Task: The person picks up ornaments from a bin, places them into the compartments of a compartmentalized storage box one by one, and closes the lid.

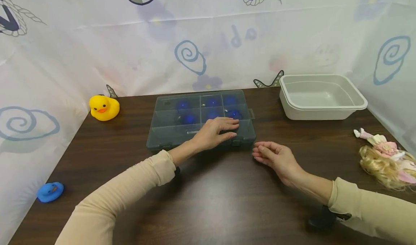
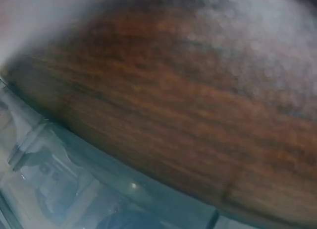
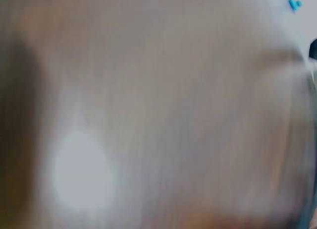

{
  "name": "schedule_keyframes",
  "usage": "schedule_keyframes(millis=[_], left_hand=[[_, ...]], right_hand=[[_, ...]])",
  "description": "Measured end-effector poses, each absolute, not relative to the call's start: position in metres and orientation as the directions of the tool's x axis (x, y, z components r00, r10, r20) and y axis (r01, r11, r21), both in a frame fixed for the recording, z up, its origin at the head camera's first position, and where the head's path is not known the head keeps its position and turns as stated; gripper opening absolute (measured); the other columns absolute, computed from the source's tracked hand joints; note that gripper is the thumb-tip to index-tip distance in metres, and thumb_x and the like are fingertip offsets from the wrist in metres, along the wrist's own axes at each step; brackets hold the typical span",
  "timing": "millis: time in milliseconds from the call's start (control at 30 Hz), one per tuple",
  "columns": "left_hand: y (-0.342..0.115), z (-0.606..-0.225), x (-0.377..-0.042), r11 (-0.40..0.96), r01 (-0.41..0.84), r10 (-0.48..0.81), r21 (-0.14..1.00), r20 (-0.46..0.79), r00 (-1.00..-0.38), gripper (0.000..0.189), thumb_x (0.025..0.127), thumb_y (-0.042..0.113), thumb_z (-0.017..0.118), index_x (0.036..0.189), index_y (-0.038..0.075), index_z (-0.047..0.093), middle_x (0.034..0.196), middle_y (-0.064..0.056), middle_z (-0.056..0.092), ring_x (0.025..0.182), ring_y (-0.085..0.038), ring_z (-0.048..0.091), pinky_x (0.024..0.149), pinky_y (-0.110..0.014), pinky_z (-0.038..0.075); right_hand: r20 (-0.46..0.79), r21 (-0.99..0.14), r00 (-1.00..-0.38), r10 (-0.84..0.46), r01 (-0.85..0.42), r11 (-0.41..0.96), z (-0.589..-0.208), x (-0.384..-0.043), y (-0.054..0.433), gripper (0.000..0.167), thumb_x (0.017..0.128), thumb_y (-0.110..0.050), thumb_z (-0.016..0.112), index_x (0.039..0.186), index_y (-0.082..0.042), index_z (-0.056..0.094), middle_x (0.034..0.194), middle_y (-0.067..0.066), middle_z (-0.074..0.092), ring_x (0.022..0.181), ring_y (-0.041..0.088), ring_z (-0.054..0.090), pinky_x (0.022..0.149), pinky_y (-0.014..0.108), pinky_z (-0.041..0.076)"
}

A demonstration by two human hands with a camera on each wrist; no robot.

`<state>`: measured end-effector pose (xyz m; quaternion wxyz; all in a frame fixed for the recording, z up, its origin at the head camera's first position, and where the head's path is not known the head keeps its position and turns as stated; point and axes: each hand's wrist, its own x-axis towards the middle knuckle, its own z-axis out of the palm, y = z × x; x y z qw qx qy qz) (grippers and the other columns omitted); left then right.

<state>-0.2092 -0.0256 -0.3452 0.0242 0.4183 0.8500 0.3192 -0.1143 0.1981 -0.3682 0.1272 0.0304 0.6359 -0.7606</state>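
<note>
A dark translucent compartment box (image 1: 173, 131) lies on the table with its lid down. Several blue balls (image 1: 189, 119) show through the lid in separate compartments. My left hand (image 1: 214, 132) rests on the lid near the box's front right, fingers stretched out over it. Just off the front right corner is my right hand (image 1: 276, 160), its fingers loosely bent and nothing visible in them. In the left wrist view, the clear box edge (image 2: 133, 184) runs along the bottom. The right wrist view is mostly blurred.
A yellow rubber duck (image 1: 104, 108) stands at the back left, and a small blue duck (image 1: 50, 192) near the left edge. A whitish plastic basin (image 1: 323, 114) sits at the back right. A blonde doll (image 1: 386, 158) lies by the right edge. Printed fabric (image 1: 227, 64) hangs behind.
</note>
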Motion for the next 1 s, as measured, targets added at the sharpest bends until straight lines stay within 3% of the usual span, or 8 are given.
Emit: schedule_keyframes(millis=[167, 433, 600, 800, 1000], left_hand=[[-0.025, -0.345, -0.210, 0.449, 0.700, 0.721, 0.555, 0.238, -0.651, 0.035, 0.092, 0.018, 0.060, 0.125, 0.004, 0.060, 0.133, -0.008, 0.056, 0.127, -0.022, 0.049, 0.104, -0.036, 0.042], [-0.025, -0.346, -0.212, 0.441, 0.706, 0.716, 0.554, 0.257, -0.649, 0.033, 0.092, 0.017, 0.061, 0.122, 0.004, 0.062, 0.130, -0.007, 0.058, 0.125, -0.021, 0.050, 0.103, -0.035, 0.044], [-0.025, -0.346, -0.212, 0.439, 0.713, 0.714, 0.547, 0.270, -0.646, 0.032, 0.092, 0.017, 0.061, 0.121, 0.004, 0.063, 0.129, -0.006, 0.060, 0.124, -0.020, 0.052, 0.101, -0.033, 0.045], [-0.027, -0.348, -0.209, 0.446, 0.697, 0.710, 0.561, 0.252, -0.657, 0.032, 0.092, 0.016, 0.061, 0.121, 0.004, 0.062, 0.129, -0.006, 0.060, 0.124, -0.020, 0.052, 0.100, -0.033, 0.046], [-0.027, -0.348, -0.210, 0.435, 0.716, 0.719, 0.546, 0.267, -0.641, 0.032, 0.092, 0.016, 0.060, 0.121, 0.004, 0.062, 0.129, -0.007, 0.060, 0.124, -0.020, 0.052, 0.100, -0.032, 0.046]], right_hand=[[-0.307, -0.901, -0.926, -0.221, 0.357, -0.245, -0.371, -0.106, 0.178, 0.046, 0.098, -0.003, 0.044, 0.139, 0.014, 0.031, 0.115, 0.010, 0.065, 0.100, 0.009, 0.065, 0.091, 0.022, 0.050], [-0.335, -0.885, -0.928, -0.160, 0.369, -0.285, -0.376, -0.107, 0.151, 0.046, 0.099, -0.002, 0.041, 0.142, 0.010, 0.029, 0.141, 0.028, 0.040, 0.103, 0.009, 0.063, 0.094, 0.023, 0.048], [-0.342, -0.881, -0.932, -0.119, 0.362, -0.305, -0.381, -0.108, 0.144, 0.044, 0.100, 0.000, 0.038, 0.142, 0.009, 0.029, 0.142, 0.029, 0.038, 0.102, 0.008, 0.063, 0.094, 0.024, 0.048], [-0.377, -0.847, -0.919, -0.112, 0.391, -0.359, -0.382, -0.109, 0.145, 0.042, 0.100, 0.000, 0.037, 0.140, 0.011, 0.031, 0.137, 0.025, 0.046, 0.099, 0.009, 0.065, 0.094, 0.025, 0.049], [-0.340, -0.883, -0.932, -0.127, 0.363, -0.298, -0.381, -0.107, 0.146, 0.042, 0.101, -0.002, 0.035, 0.140, 0.012, 0.029, 0.140, 0.028, 0.041, 0.103, 0.010, 0.063, 0.095, 0.026, 0.048]])
